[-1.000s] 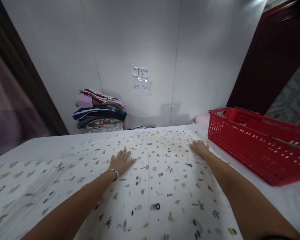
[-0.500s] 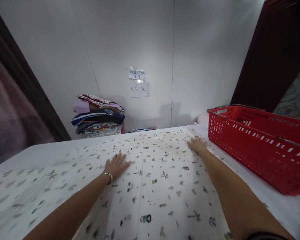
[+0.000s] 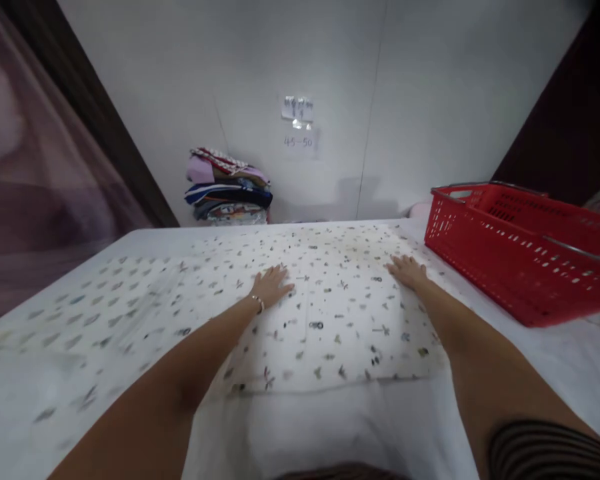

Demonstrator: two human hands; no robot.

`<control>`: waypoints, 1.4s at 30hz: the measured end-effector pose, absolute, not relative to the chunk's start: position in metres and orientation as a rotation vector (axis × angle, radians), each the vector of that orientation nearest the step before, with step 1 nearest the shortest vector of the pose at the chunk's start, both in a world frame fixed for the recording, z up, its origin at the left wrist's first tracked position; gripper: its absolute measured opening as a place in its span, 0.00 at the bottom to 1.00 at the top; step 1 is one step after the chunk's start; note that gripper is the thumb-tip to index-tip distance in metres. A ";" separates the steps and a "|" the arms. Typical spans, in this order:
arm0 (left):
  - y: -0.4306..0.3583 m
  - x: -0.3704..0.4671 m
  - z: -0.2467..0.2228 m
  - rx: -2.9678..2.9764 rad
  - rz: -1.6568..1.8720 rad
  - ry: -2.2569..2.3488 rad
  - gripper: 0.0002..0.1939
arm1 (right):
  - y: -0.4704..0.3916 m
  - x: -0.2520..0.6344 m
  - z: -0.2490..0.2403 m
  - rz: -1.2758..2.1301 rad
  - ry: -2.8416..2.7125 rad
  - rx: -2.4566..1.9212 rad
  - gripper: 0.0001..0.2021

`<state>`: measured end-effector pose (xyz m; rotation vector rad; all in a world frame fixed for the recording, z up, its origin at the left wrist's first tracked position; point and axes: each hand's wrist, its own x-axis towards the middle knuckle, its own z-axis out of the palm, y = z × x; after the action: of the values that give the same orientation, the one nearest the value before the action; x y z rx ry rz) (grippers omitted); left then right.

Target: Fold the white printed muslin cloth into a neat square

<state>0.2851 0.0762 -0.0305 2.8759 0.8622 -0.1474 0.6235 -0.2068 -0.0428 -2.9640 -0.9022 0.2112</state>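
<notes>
1. Printed white cloth point(image 3: 340, 310) is being displayed flat across the view's six o'clock, small motifs facing up.
2. It is being pressed by the left hand point(image 3: 270, 287), near seven o'clock, and the right hand point(image 3: 409, 271), past three, apparently so wrinkles are being resisted; both are being held open, fingers spread, nothing gripped.
3. A red basket point(image 3: 505, 267) is being rested at three o'clock, perhaps so the middle is being left free.
4. Everything is being supported by a white-topped table point(image 3: 150, 243).
5. Beyond, folded fabrics point(image 3: 230, 195) are being stacked at ten, paper notes point(image 3: 299, 143) displayed on the wall point(image 3: 420, 80) at twelve.
</notes>
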 end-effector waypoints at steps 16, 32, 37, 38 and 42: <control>-0.015 0.108 -0.022 2.755 0.330 0.393 0.23 | -0.254 0.407 -0.028 0.260 -1.821 -2.104 0.24; -0.034 0.106 -0.036 2.873 0.688 0.457 0.11 | -0.230 0.336 -0.027 0.080 -1.860 -1.895 0.13; -0.063 0.112 -0.032 3.034 0.661 0.365 0.10 | -0.228 0.333 -0.032 0.072 -1.818 -1.902 0.13; -0.070 0.115 -0.031 3.057 0.639 0.296 0.10 | -0.227 0.333 -0.033 0.071 -1.804 -1.898 0.12; -0.086 0.130 -0.031 3.113 0.592 0.189 0.11 | -0.227 0.332 -0.035 0.042 -1.775 -1.882 0.12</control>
<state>0.1299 -0.0862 -0.0306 3.1130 0.1892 0.5920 0.3319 -0.2266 -0.0353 -1.8819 -1.7754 0.0415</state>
